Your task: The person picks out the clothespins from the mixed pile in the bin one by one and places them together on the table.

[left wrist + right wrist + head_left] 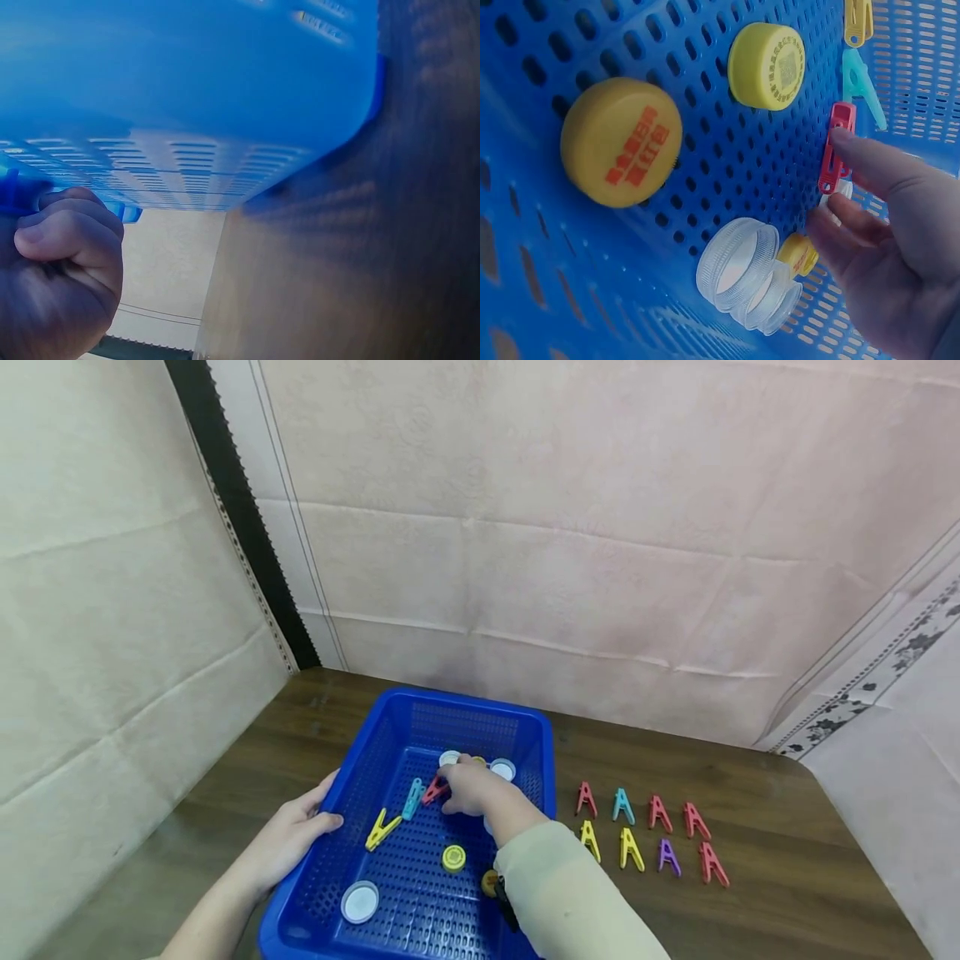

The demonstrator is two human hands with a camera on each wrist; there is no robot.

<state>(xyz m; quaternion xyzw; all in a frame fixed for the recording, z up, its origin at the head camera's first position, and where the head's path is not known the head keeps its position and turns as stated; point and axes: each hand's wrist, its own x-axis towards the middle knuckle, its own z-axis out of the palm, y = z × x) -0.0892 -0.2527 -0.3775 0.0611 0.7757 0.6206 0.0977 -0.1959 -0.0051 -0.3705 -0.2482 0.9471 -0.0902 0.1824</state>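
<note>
My left hand [288, 835] grips the left rim of a blue plastic basket [442, 695], its fingers curled round the edge in the left wrist view. Inside the basket, my right hand [900, 232] is at a red clothespin [838, 146]. The thumb overlaps the clothespin, while the other fingertips are near its lower end, with a gap between thumb and fingers. Beside it lie a turquoise clothespin [412, 798] and a yellow clothespin [382, 829]. Yellow bottle caps [769, 66], an orange-yellow cap [622, 142] and clear round lids [739, 262] are also in the basket.
Two rows of clothespins, red [657, 812], turquoise [622, 806], yellow [631, 849] and purple [668, 857], stand on the wooden table [795, 827] right of the basket. A white lid [360, 902] lies near the basket's front. Pale cloth [525, 577] hangs behind the table.
</note>
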